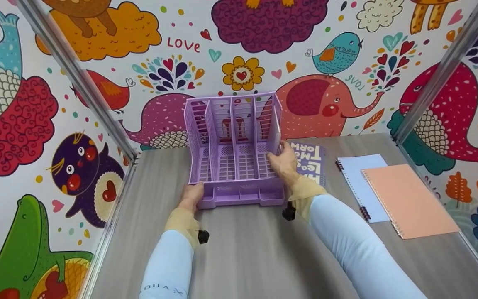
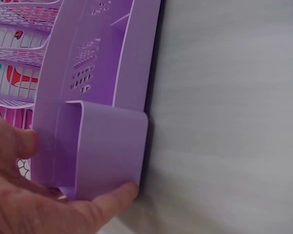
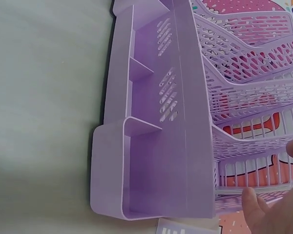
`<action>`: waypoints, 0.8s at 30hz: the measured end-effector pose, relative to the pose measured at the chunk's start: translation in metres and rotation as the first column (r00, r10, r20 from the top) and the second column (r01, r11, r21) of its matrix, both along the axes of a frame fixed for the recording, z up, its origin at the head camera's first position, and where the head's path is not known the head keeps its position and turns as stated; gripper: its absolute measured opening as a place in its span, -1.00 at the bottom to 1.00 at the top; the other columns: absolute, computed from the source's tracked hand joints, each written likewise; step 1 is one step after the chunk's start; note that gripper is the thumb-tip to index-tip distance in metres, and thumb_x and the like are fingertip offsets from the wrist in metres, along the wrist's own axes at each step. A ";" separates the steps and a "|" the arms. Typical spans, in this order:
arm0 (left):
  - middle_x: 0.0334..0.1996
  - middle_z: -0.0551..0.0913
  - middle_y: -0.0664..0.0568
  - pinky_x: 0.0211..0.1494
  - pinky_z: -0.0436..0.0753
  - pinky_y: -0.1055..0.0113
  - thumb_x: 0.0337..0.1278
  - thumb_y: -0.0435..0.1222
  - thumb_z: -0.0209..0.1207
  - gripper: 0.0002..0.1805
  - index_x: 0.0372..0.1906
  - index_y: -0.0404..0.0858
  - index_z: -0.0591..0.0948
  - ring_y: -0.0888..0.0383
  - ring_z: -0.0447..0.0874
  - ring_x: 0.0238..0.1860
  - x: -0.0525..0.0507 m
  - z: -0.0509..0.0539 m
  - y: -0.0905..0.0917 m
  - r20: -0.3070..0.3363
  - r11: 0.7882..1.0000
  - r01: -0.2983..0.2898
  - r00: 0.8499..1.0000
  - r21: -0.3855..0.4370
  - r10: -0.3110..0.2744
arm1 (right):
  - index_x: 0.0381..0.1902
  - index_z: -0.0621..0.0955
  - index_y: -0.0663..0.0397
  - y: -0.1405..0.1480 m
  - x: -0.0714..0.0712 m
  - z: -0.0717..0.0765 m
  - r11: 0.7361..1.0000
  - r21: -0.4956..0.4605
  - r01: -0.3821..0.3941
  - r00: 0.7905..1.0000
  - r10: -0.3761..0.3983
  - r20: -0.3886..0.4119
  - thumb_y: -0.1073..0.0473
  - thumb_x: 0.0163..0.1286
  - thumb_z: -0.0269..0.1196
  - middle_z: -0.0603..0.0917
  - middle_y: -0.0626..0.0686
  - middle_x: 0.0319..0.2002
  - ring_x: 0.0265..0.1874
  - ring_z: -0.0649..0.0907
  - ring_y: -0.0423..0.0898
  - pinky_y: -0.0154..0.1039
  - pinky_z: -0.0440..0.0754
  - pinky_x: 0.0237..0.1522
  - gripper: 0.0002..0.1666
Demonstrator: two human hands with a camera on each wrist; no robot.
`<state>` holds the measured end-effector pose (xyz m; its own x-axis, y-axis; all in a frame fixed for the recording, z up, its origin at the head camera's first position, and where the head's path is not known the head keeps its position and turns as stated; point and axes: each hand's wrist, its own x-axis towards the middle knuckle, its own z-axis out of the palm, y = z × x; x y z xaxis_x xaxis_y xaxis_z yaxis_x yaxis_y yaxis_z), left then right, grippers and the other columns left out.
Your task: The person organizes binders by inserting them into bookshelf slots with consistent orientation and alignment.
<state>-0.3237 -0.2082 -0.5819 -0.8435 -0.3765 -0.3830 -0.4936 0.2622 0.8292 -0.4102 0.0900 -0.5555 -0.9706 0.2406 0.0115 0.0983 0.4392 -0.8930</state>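
A purple plastic file organizer point(image 1: 243, 185) stands on the table against the back wall. It has upright slatted dividers and a row of small front compartments. My left hand point(image 1: 191, 195) grips its front left corner; in the left wrist view one finger lies along the corner compartment point(image 2: 112, 151). My right hand point(image 1: 285, 162) holds the right side wall, with the thumb on the inner side. In the right wrist view, that hand point(image 3: 278, 209) is only partly in frame, beside the rightmost slot. A thin pale edge point(image 3: 254, 190) shows there, and I cannot tell what it is.
Right behind my right hand lies a purple notebook point(image 1: 318, 151) with white lettering, partly covered by the hand and wrist. Farther right are a light blue spiral notebook point(image 1: 357, 170) and a peach one point(image 1: 413, 203) overlapping it. Patterned walls point(image 1: 243, 45) enclose the table point(image 1: 239, 249).
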 end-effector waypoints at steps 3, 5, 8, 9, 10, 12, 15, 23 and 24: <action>0.48 0.58 -0.47 0.69 0.52 -0.04 0.65 -0.17 -0.05 -0.37 0.47 -0.61 0.49 -0.23 0.58 0.47 0.007 0.010 0.003 0.012 1.000 0.015 1.000 0.005 -0.015 | 0.58 0.49 0.23 -0.003 0.018 0.020 1.000 -0.013 -0.006 1.000 0.006 0.023 0.21 0.37 0.38 0.61 0.39 0.52 0.56 0.58 0.30 0.12 0.41 0.73 -0.18; 0.48 0.57 -0.47 0.69 0.53 -0.05 0.66 -0.16 -0.05 -0.36 0.47 -0.62 0.48 -0.22 0.58 0.46 0.007 0.011 0.003 0.019 1.000 0.020 1.000 0.001 -0.020 | 0.60 0.48 0.21 -0.002 0.018 0.020 1.000 -0.013 -0.008 0.999 0.009 0.033 0.20 0.38 0.39 0.60 0.37 0.53 0.56 0.58 0.30 0.13 0.40 0.73 -0.16; 0.46 0.60 -0.47 0.64 0.58 -0.06 0.63 -0.15 -0.04 -0.36 0.45 -0.62 0.51 -0.19 0.60 0.39 0.008 0.012 0.003 0.024 1.000 0.022 0.999 -0.018 -0.022 | 0.60 0.49 0.20 0.000 0.019 0.020 1.000 -0.015 -0.011 0.999 0.011 0.030 0.20 0.37 0.39 0.62 0.37 0.52 0.54 0.59 0.30 0.13 0.43 0.72 -0.16; 0.45 0.60 -0.48 0.61 0.61 -0.08 0.63 -0.14 -0.04 -0.35 0.44 -0.62 0.51 -0.19 0.61 0.37 0.008 0.012 0.003 0.024 1.000 0.023 0.999 -0.018 -0.022 | 0.59 0.50 0.20 0.000 0.019 0.019 1.000 -0.015 -0.011 1.000 0.012 0.028 0.20 0.37 0.39 0.62 0.37 0.52 0.54 0.60 0.30 0.13 0.43 0.71 -0.17; 0.45 0.60 -0.48 0.59 0.63 -0.10 0.63 -0.14 -0.04 -0.35 0.44 -0.62 0.51 -0.19 0.61 0.35 0.008 0.012 0.003 0.027 1.000 0.023 0.999 -0.017 -0.022 | 0.58 0.50 0.20 0.001 0.019 0.019 1.000 -0.015 -0.010 1.000 0.010 0.024 0.20 0.37 0.38 0.63 0.37 0.51 0.53 0.61 0.30 0.13 0.45 0.71 -0.18; 0.45 0.60 -0.48 0.55 0.66 -0.14 0.63 -0.14 -0.04 -0.35 0.45 -0.61 0.51 -0.21 0.62 0.35 0.008 0.012 0.002 0.033 1.000 0.021 0.999 -0.015 -0.020 | 0.57 0.52 0.21 0.002 0.020 0.019 1.000 -0.017 -0.009 1.000 0.009 0.019 0.21 0.36 0.38 0.64 0.38 0.50 0.51 0.62 0.31 0.13 0.47 0.69 -0.19; 0.46 0.58 -0.49 0.49 0.69 -0.24 0.62 -0.14 -0.04 -0.34 0.47 -0.61 0.48 -0.24 0.62 0.35 0.007 0.011 0.002 0.038 1.000 0.012 0.999 -0.001 -0.012 | 0.55 0.53 0.23 0.003 0.020 0.018 1.000 -0.017 -0.009 1.000 0.009 0.014 0.21 0.36 0.37 0.65 0.39 0.48 0.48 0.64 0.32 0.14 0.51 0.66 -0.21; 0.38 0.60 -0.43 0.45 0.70 -0.29 0.57 -0.17 -0.05 -0.40 0.40 -0.58 0.52 -0.14 0.59 0.20 0.006 0.010 0.001 0.023 0.999 -0.003 1.000 0.047 0.002 | 0.55 0.53 0.24 0.010 0.023 0.020 1.000 -0.019 0.015 1.000 -0.015 0.011 0.23 0.39 0.34 0.65 0.37 0.48 0.49 0.64 0.32 0.11 0.54 0.64 -0.23; 0.39 0.60 -0.44 0.47 0.69 -0.28 0.57 -0.17 -0.05 -0.39 0.40 -0.59 0.52 -0.14 0.58 0.21 0.006 0.011 0.002 0.021 0.999 -0.002 1.000 0.047 0.001 | 0.55 0.53 0.25 0.011 0.023 0.021 1.000 -0.023 0.020 1.000 -0.019 0.011 0.23 0.40 0.33 0.65 0.38 0.48 0.49 0.65 0.33 0.11 0.55 0.63 -0.24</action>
